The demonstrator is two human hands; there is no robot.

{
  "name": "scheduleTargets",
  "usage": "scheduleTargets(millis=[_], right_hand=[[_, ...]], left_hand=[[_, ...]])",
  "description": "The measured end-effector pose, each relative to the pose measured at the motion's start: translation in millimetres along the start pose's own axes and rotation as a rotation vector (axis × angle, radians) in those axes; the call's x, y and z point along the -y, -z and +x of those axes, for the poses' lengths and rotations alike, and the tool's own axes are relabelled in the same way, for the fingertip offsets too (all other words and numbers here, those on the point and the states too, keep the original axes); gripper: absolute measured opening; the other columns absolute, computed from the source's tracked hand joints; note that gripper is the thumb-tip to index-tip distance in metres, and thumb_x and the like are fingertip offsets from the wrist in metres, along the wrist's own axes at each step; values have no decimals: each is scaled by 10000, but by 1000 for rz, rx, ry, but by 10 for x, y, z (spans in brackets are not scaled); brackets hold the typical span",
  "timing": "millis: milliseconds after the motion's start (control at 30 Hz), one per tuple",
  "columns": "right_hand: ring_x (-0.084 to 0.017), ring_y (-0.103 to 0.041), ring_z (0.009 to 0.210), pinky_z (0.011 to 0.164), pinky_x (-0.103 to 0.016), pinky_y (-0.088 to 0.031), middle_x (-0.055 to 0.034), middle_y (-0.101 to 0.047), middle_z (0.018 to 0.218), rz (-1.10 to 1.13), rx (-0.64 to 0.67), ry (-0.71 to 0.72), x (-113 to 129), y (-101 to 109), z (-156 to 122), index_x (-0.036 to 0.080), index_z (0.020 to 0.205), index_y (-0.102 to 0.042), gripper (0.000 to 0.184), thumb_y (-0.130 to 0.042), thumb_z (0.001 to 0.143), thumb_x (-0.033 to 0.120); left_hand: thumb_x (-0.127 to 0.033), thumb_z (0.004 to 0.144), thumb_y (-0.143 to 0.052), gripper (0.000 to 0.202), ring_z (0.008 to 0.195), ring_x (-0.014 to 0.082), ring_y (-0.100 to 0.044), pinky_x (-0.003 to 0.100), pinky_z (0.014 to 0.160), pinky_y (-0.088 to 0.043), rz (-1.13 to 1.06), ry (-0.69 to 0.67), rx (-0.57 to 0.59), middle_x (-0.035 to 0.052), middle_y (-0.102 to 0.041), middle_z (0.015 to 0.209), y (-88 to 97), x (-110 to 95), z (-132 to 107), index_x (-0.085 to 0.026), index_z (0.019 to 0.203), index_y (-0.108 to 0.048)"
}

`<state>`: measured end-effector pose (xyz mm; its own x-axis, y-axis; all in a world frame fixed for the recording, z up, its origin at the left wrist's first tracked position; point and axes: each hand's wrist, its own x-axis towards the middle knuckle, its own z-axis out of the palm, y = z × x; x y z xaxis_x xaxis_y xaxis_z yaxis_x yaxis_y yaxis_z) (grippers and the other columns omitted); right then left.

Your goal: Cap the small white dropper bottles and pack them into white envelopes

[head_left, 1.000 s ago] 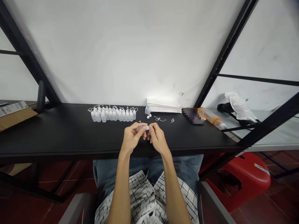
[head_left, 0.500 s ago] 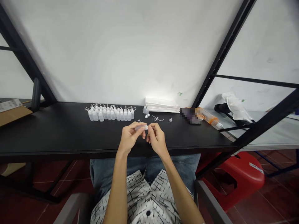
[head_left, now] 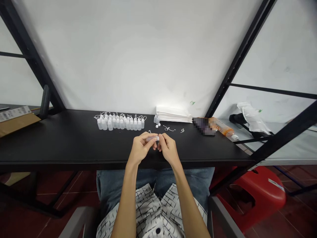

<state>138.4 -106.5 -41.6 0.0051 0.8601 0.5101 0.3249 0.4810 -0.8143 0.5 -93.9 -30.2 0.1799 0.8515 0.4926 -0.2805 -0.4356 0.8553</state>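
Note:
Above the front part of the black table, my left hand (head_left: pixel 140 147) is closed round a small translucent squeeze bottle (head_left: pixel 151 138), which lies sideways with its white cap end to the right. My right hand (head_left: pixel 168 147) pinches the bottle's cap end between thumb and fingers. Those fingertips hide most of the cap. Several similar bottles (head_left: pixel 121 123) stand upright in rows at the left, with thin white loops on top. Just beyond my hands lie small white caps (head_left: pixel 158 125), by a few loose bottles (head_left: pixel 156 119).
A stack of white sheets (head_left: pixel 173 114) lies against the wall. Thin white strings (head_left: pixel 169 128) rest on the table (head_left: pixel 74 142). Farther right are a blurred dark item (head_left: pixel 203 126) and an orange-labelled bottle (head_left: pixel 224 128). A cardboard box (head_left: pixel 19 120) is at far left, a red stool (head_left: pixel 262 191) at lower right.
The camera view has shifted slightly, so everything appears a little to the right and lower. Both hands stay on the bottle, with the right fingers slightly more closed over its cap end.

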Motion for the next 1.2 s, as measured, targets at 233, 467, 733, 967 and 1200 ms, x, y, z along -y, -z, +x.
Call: scheduleTargets(millis=[233,467,733,967,1200], right_hand=[[-114,-471,456,516,-244,-376,30,-479,486,8,-41,-97,-22,-47,79,199,606,-476,476,-431,948,527],[-126,-563,551,508,-225,-424,14,-571,616,94,20,-92,-32,-59,97,190,745,-577,378,-504,920,517],[-106,-473,477,514,-237,-395,28,-481,508,95,-48,-79,0,-43,84,196,572,-461,487,-494,918,537],[-100,-471,421,473,-234,-407,31,-494,491,193,138,-200,36,40,214,191,601,-486,489,-527,877,593],[-95,-480,424,457,-220,-412,67,-413,504,283,116,-170,59,71,80,196,682,-490,435,-537,886,577]], left_hand=[[-322,771,-741,239,554,111,-596,260,521,-522,35,12,-31,29,-604,754,-4,28,10,-113,886,-749],[-336,747,-759,296,556,127,-604,263,555,-534,40,103,-115,36,-664,667,10,33,29,-88,909,-743],[-317,751,-759,265,557,122,-600,270,563,-533,17,21,-47,27,-643,678,-25,-1,28,-98,899,-745],[-298,776,-737,249,587,125,-615,260,572,-529,51,2,-100,36,-651,720,-24,10,23,-105,934,-734],[-284,752,-758,223,637,134,-636,269,601,-549,45,-13,-64,59,-665,829,-35,12,13,-121,905,-752]])
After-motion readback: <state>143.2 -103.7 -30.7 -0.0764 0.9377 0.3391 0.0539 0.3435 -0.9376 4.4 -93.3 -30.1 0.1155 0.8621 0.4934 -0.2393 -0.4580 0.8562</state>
